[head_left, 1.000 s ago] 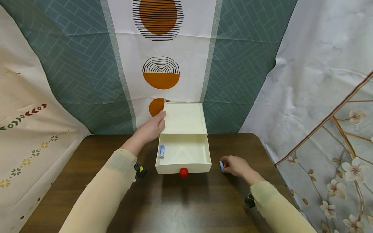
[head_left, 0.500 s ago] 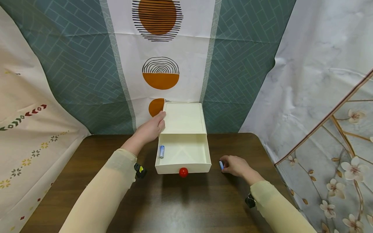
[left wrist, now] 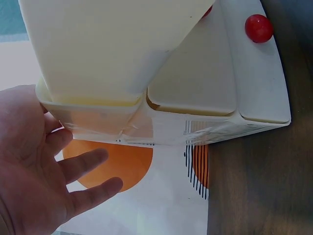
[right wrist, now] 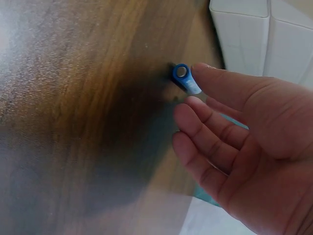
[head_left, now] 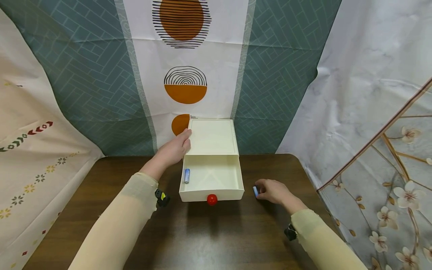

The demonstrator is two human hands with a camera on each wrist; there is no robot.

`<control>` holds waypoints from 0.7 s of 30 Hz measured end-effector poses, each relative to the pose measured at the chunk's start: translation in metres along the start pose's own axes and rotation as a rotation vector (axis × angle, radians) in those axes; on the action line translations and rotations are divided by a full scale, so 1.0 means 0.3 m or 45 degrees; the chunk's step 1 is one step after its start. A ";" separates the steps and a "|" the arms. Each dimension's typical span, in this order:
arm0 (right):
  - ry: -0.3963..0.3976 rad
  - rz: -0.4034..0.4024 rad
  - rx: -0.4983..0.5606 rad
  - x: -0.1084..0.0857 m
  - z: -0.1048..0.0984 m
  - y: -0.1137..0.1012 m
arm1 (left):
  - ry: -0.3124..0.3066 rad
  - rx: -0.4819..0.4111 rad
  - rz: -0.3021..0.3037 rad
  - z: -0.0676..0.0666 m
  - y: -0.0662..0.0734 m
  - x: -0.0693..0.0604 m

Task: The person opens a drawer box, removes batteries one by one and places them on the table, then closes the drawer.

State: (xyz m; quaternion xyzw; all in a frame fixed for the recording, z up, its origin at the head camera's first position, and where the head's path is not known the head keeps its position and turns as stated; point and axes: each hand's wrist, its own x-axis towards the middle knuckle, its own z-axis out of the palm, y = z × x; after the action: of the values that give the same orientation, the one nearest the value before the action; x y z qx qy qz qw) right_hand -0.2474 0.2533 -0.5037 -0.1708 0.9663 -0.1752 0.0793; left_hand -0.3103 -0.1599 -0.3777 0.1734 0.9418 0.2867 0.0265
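- Clearly, the first risk we see is a slip; our right hand (head_left: 272, 190) pinches the blue battery (head_left: 255, 192) by the fingertips, and a smooth round body could squirt loose and roll over the table (head_left: 202, 240).
- Likewise, if that hand strayed left and low, it might bump the side of the open drawer (head_left: 197, 195); a jolt there could set the loose battery (head_left: 187, 176) rolling, as we see nothing holding it.
- Our left hand (head_left: 173, 149) touches the side of the cream cabinet (head_left: 212, 137), fingers loose and spread, its thumb hidden in the wrist view; too hard a push, we judge, could shift or twist the unit.
- The pinched battery is just right of the drawer, outside it; whether it touches the table we cannot tell.
- Its long axis, seen from the head, runs mostly fore and aft, the far end slanting left; its flat metal end faces our right wrist camera; how steeply it tilts, we cannot say.
- The loose one lies along the drawer's left wall, lengthwise front to back.
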 end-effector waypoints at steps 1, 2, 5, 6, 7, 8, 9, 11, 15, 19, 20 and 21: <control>0.001 0.002 -0.002 0.000 -0.002 0.001 | 0.001 0.003 0.001 0.001 -0.001 0.001; 0.001 0.004 -0.003 -0.001 -0.005 0.000 | 0.002 0.004 0.001 0.002 -0.001 0.002; 0.008 -0.002 0.006 -0.004 -0.016 -0.004 | 0.004 0.003 0.002 0.002 0.000 0.004; 0.014 -0.004 0.009 -0.005 -0.020 -0.006 | 0.005 0.001 -0.001 0.002 0.000 0.004; 0.018 -0.006 0.009 -0.006 -0.024 -0.009 | 0.005 0.002 -0.002 0.002 0.001 0.003; 0.023 -0.012 0.010 -0.008 -0.030 -0.012 | 0.004 0.001 -0.003 0.002 0.002 0.003; 0.030 -0.014 0.010 -0.009 -0.035 -0.016 | 0.003 0.003 -0.001 0.002 0.002 0.002; 0.043 -0.013 0.005 -0.013 -0.045 -0.024 | -0.002 0.003 0.000 0.001 0.002 0.001; 0.077 -0.030 -0.009 -0.017 -0.067 -0.039 | -0.009 0.003 -0.006 -0.001 0.001 0.001; 0.108 -0.041 -0.014 -0.020 -0.087 -0.054 | -0.009 0.003 -0.008 0.000 -0.001 0.003; 0.112 -0.044 -0.014 -0.021 -0.093 -0.058 | -0.008 0.003 -0.006 0.000 -0.002 0.004; 0.119 -0.046 -0.012 -0.023 -0.099 -0.063 | -0.008 0.003 -0.003 0.001 -0.002 0.005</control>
State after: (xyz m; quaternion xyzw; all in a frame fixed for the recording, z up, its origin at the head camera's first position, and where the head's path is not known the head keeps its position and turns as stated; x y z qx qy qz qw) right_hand -0.2416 0.2484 -0.4686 -0.1801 0.9666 -0.1800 0.0300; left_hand -0.3118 -0.1598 -0.3782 0.1731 0.9423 0.2849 0.0298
